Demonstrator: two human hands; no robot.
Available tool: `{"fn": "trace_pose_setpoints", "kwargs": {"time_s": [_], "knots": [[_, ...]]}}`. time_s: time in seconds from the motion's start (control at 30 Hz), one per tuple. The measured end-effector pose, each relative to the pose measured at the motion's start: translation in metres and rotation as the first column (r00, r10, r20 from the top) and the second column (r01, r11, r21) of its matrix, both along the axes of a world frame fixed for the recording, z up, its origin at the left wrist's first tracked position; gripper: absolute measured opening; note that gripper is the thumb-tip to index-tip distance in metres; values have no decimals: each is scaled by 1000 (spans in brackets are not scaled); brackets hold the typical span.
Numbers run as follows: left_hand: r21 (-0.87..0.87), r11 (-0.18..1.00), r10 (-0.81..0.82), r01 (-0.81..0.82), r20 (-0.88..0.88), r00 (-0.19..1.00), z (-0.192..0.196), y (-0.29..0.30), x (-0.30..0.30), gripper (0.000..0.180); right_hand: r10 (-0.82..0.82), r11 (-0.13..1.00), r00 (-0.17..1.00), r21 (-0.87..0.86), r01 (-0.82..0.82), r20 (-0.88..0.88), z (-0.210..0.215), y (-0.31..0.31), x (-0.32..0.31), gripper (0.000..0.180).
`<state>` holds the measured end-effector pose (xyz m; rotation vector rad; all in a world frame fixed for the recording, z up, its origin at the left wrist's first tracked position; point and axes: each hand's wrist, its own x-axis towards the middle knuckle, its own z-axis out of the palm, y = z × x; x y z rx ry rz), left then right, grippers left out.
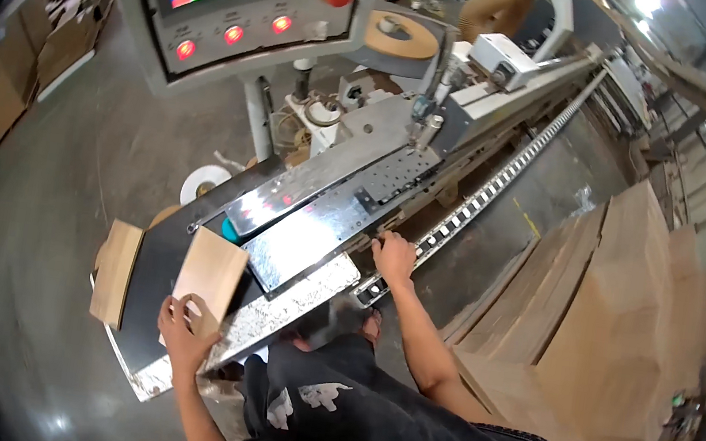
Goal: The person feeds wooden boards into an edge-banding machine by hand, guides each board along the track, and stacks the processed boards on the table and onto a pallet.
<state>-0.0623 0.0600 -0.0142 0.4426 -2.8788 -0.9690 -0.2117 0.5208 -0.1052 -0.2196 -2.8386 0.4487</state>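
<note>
The left hand [187,341] holds the near end of one wooden board [217,270], which is just past its fingers. One more wood piece [116,276] is farther left. The right hand [393,258] curls by the machine [327,217]; I can't tell if it grips. Three red buttons [233,34] glow beyond the hands.

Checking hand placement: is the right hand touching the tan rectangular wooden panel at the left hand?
No, the right hand is at the long grey metal machine, apart from that panel.

The left hand [189,343] arches and the right hand [394,257] curls loosely.
</note>
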Motion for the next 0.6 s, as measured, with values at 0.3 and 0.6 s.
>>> {"fn": "trace_pose_setpoints", "kwargs": {"time_s": [0.3, 0.6], "knots": [[-192, 902, -402, 387, -46, 915, -6, 105, -69, 95, -11, 1000, 1000, -30, 11, 8, 0, -1, 2, 25], [-216, 847, -472, 486, 117, 874, -12, 165, -115, 92, -45, 998, 998, -40, 43, -37, -7, -4, 3, 22]]}}
